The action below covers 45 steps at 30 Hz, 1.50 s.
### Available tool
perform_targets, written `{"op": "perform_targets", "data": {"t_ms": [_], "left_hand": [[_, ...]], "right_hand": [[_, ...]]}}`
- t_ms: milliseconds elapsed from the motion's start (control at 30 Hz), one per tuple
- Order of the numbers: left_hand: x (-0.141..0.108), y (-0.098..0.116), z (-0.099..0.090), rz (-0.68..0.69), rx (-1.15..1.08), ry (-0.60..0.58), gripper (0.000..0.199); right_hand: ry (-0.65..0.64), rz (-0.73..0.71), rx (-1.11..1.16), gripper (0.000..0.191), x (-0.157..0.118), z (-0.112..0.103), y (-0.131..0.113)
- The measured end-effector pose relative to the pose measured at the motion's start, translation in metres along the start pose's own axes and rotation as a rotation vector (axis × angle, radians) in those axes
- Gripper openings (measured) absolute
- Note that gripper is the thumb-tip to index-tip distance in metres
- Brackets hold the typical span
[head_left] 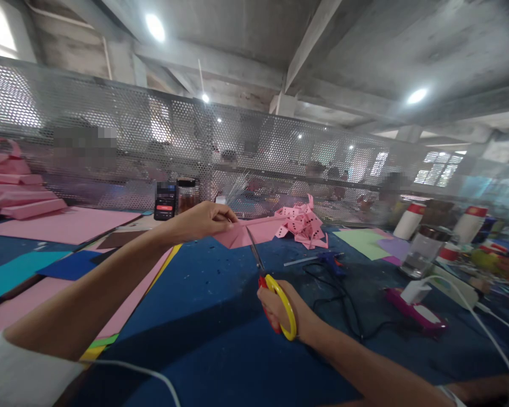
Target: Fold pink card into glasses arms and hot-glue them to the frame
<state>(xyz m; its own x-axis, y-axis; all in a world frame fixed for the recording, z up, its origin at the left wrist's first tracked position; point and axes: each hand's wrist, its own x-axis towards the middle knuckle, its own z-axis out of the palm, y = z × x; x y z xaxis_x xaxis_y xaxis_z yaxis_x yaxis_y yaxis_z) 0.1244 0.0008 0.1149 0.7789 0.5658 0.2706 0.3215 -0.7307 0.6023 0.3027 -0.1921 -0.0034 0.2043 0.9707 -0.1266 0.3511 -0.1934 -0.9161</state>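
My left hand (214,217) pinches the left end of a pink paper strip (258,230) and holds it above the blue table (186,339). In my right hand (290,308) are scissors (257,257) with red and yellow handles, pointing up and away from me. Their blades meet the lower edge of the strip, just right of my left fingers; whether they have cut into it I cannot tell. Right behind the strip lies a heap of folded pink paper pieces (303,223) with dark dots.
Coloured sheets (72,264) and folded pink strips (21,186) lie at the left. A phone (164,200) leans by a jar (186,195). At the right are a blue glue gun (333,263), a glass cup (422,251), a magenta power strip (415,311) and cables. A perforated screen (258,147) stands behind.
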Motion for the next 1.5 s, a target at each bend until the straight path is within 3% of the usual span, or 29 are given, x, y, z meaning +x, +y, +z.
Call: {"op": "perform_targets", "data": {"t_ms": [1500], "left_hand": [[-0.001,0.0002,-0.0014,0.002,-0.02,-0.007,0.04]], "right_hand": [[-0.025,0.013,-0.029,0.028,-0.0004,-0.0034,-0.008]]}}
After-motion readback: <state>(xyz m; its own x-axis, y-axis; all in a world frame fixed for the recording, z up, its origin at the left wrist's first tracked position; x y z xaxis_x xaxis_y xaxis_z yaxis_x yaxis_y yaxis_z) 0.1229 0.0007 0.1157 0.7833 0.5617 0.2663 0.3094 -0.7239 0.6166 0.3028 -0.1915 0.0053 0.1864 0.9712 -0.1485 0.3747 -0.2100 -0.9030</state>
